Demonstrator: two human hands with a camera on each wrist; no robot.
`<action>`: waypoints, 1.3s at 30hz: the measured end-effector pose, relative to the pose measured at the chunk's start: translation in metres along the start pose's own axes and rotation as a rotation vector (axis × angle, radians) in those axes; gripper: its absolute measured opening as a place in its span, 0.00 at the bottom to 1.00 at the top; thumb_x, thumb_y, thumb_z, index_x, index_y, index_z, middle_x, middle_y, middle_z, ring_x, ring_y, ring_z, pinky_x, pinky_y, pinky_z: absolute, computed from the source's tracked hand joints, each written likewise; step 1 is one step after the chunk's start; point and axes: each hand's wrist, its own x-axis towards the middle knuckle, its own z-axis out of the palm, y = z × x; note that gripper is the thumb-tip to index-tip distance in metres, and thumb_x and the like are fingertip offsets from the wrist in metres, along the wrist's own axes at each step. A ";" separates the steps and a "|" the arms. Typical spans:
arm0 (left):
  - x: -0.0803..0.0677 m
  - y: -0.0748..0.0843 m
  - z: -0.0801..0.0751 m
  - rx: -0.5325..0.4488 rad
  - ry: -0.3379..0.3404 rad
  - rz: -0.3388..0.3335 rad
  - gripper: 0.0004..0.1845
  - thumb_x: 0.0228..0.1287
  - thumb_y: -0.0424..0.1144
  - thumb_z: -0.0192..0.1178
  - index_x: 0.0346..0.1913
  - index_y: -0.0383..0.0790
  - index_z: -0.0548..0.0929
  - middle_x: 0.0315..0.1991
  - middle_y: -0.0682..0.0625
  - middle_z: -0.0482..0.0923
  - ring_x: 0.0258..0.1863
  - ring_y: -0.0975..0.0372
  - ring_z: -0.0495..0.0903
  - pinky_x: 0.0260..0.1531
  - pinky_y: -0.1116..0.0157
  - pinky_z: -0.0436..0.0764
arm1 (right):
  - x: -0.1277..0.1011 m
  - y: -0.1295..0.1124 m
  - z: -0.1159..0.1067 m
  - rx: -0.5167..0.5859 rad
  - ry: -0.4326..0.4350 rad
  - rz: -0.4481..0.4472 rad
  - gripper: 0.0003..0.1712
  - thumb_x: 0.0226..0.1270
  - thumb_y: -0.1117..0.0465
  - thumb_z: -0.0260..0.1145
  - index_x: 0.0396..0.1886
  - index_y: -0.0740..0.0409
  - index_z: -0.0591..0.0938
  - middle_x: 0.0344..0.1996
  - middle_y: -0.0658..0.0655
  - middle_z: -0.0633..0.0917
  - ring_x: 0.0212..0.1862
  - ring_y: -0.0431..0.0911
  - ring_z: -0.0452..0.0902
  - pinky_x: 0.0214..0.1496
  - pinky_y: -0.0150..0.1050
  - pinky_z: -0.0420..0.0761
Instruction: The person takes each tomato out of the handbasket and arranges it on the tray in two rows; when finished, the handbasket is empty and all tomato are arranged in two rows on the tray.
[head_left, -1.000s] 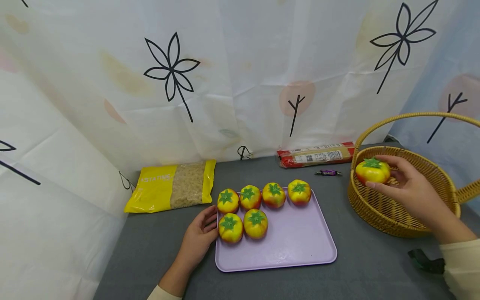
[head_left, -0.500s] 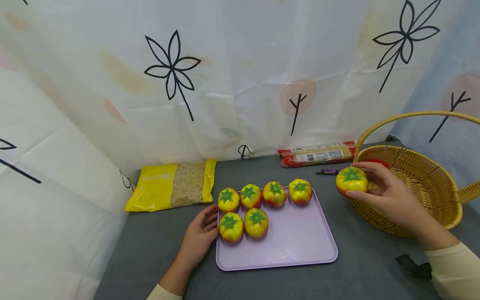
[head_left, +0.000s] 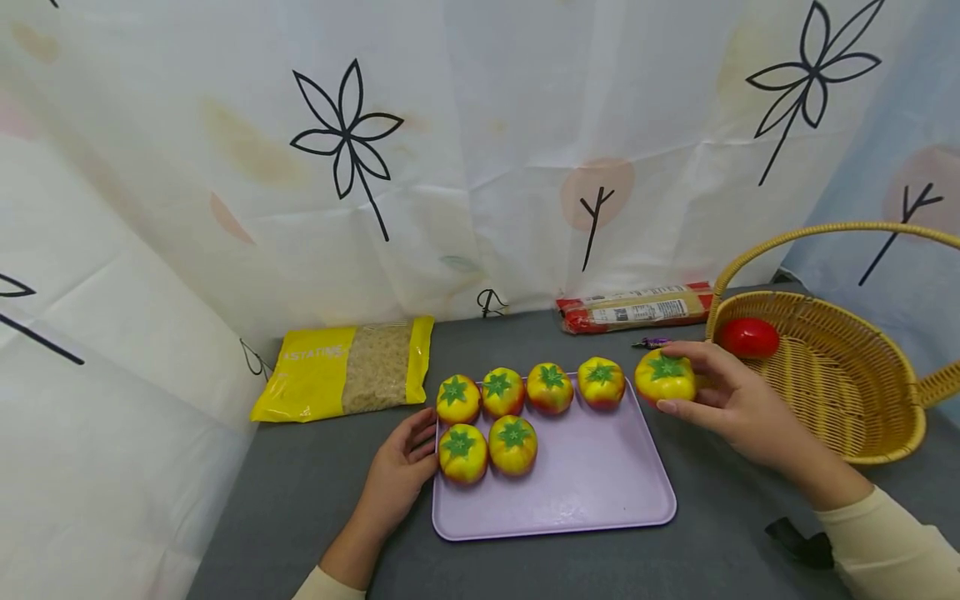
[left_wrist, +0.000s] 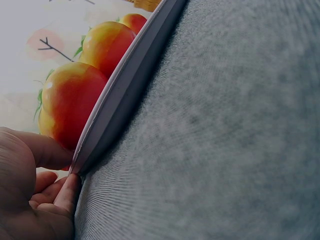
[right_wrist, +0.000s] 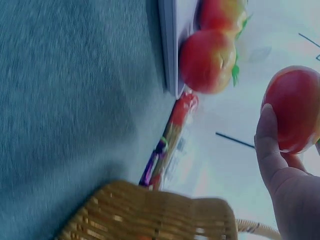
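Note:
My right hand [head_left: 738, 404] holds a yellow-and-red tomato [head_left: 665, 377] with a green star-shaped top, in the air just off the tray's back right corner. The right wrist view shows the fingers curled against the red side of this tomato [right_wrist: 295, 107]. On the left, my left hand [head_left: 401, 462] pinches the left rim of a lilac tray [head_left: 592, 483]; the left wrist view has the thumb [left_wrist: 50, 152] over the rim and fingers outside it. Several similar tomatoes [head_left: 549, 389] stand on the tray, a row along the back and two in front at the left.
A wicker basket [head_left: 825, 400] at the right has a shiny red item [head_left: 750, 337] inside. Behind the tray lie a red-ended packet [head_left: 637, 308] and a small purple wrapped candy [head_left: 648, 342]. A yellow bag [head_left: 315, 375] lies back left. A dark strap [head_left: 801, 546] is near the right sleeve.
My right hand has carried the tomato leftward out of the basket toward the tray, uncovering the red item in the basket. The left hand and the tray stay in place.

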 end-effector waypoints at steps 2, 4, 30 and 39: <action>0.000 0.000 0.000 -0.002 -0.002 0.003 0.36 0.72 0.23 0.66 0.80 0.30 0.68 0.76 0.36 0.70 0.72 0.45 0.75 0.67 0.58 0.79 | 0.001 -0.002 0.004 0.008 -0.012 0.004 0.37 0.67 0.71 0.80 0.74 0.60 0.76 0.66 0.64 0.76 0.56 0.42 0.79 0.51 0.27 0.85; 0.000 -0.001 0.000 -0.004 -0.004 0.005 0.36 0.71 0.23 0.66 0.80 0.29 0.68 0.76 0.35 0.70 0.72 0.45 0.75 0.67 0.58 0.79 | 0.001 -0.004 0.008 0.015 -0.019 0.001 0.37 0.66 0.72 0.80 0.73 0.60 0.76 0.66 0.63 0.75 0.57 0.45 0.78 0.51 0.29 0.85; -0.001 0.001 0.000 0.004 -0.007 0.001 0.36 0.71 0.23 0.66 0.80 0.29 0.68 0.77 0.36 0.70 0.72 0.45 0.74 0.67 0.58 0.78 | 0.007 -0.006 0.068 0.096 -0.217 0.038 0.36 0.69 0.61 0.82 0.72 0.61 0.77 0.66 0.62 0.80 0.60 0.58 0.80 0.50 0.41 0.90; 0.000 0.001 0.000 0.009 -0.005 0.000 0.36 0.72 0.23 0.66 0.80 0.30 0.68 0.76 0.36 0.70 0.72 0.45 0.74 0.67 0.58 0.78 | 0.010 -0.004 0.082 0.100 -0.303 0.062 0.34 0.70 0.58 0.81 0.70 0.62 0.78 0.65 0.61 0.81 0.62 0.60 0.80 0.52 0.44 0.90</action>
